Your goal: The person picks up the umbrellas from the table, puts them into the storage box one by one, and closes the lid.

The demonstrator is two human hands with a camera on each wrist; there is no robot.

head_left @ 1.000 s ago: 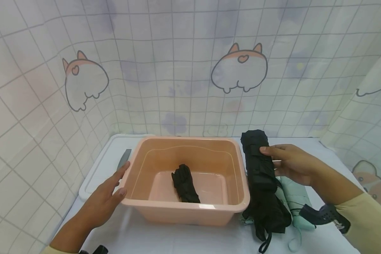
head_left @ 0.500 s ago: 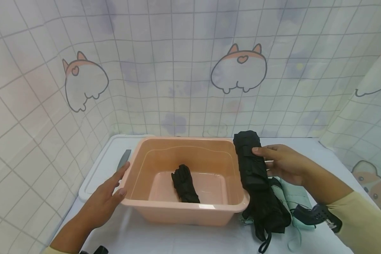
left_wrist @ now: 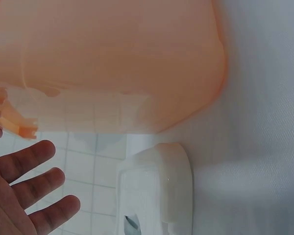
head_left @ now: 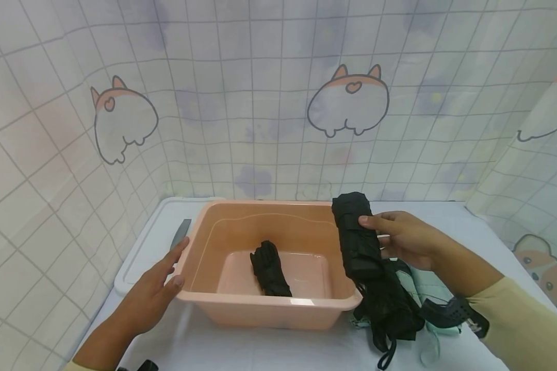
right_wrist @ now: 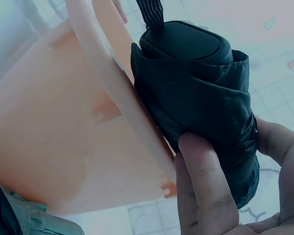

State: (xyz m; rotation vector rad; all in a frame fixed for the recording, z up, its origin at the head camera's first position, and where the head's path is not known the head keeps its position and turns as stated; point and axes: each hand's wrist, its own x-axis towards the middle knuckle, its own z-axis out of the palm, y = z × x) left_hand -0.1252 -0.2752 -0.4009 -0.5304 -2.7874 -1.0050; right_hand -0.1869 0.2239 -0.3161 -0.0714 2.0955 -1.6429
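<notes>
My right hand [head_left: 406, 239] grips a folded black umbrella [head_left: 357, 234] between thumb and fingers, holding it at the right rim of a peach plastic basin [head_left: 255, 309]. The right wrist view shows this umbrella's flat handle end and wrist strap [right_wrist: 151, 12], with the fingers [right_wrist: 208, 183] wrapped against its cloth. A second folded black umbrella [head_left: 271, 270] lies inside the basin. My left hand [head_left: 150, 291] rests at the basin's left rim; in the left wrist view its fingers [left_wrist: 36, 188] are extended and spread.
Right of the basin, another black umbrella [head_left: 394, 314] with a strap lies against mint-green folded umbrellas [head_left: 427, 283]. A white board [head_left: 141, 247] with a grey blade [head_left: 182, 232] on it is at the left. Printed curtain [head_left: 278, 113] surrounds the white table [head_left: 260, 350].
My right hand has carried its black umbrella leftward, from beside the basin to overlapping its right rim. My left hand has stayed at the left rim.
</notes>
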